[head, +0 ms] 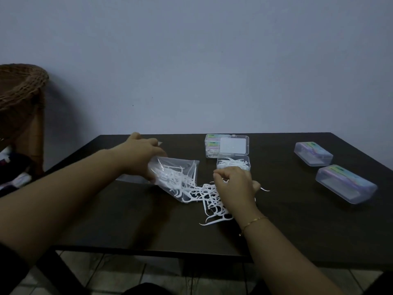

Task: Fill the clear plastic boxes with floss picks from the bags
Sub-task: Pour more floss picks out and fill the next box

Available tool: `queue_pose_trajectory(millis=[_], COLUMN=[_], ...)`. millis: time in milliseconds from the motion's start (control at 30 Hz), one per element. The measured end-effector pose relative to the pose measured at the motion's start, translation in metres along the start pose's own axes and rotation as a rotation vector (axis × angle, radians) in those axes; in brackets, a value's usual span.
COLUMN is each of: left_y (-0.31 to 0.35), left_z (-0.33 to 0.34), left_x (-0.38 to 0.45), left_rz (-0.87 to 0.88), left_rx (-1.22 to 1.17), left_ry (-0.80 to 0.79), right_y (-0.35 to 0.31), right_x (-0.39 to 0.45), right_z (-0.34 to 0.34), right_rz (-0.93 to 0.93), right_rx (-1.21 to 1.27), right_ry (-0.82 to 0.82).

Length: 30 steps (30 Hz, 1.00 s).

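Note:
My left hand (140,153) grips the upper end of a clear plastic bag (176,179) and holds it tilted, mouth down to the right. White floss picks (209,201) spill from it into a loose pile on the dark table. My right hand (235,186) rests on the pile with fingers curled around some picks. Just behind that hand stands an open clear box (232,163) partly filled with picks, its lid (232,145) standing up at the back.
A stack of closed filled boxes (211,146) sits behind the open box. Two closed boxes (312,153) (345,184) lie at the right. An empty flat bag (131,178) lies under my left wrist. A wicker chair (21,90) stands at left. The table's front edge (148,249) is near.

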<state>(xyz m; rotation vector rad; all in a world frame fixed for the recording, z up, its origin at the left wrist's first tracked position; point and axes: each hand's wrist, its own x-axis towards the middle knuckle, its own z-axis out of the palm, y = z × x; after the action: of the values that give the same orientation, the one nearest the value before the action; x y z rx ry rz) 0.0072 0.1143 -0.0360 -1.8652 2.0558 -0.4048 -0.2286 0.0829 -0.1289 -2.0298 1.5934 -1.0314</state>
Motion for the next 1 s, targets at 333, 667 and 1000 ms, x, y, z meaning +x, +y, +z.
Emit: queue_pose_trajectory(millis=[333,667,1000], left_y=[0.015,0.081,0.126], left_z=[0.008,-0.035,-0.012], left_x=[-0.002,0.028,0.065], left_rz=[-0.113,0.006,0.120], left_rx=[-0.065,-0.215,-0.445], left_ry=[-0.077,0.047,-0.094], right_y=[0.022,0.057,0.062], right_x=[0.010,0.043,0.050], right_z=[-0.047,-0.085,-0.074], right_rz=[0.000,0.038,0.097], right_rx=[0.005,-0.033,-0.234], right_ry=[-0.147,-0.374,-0.413])
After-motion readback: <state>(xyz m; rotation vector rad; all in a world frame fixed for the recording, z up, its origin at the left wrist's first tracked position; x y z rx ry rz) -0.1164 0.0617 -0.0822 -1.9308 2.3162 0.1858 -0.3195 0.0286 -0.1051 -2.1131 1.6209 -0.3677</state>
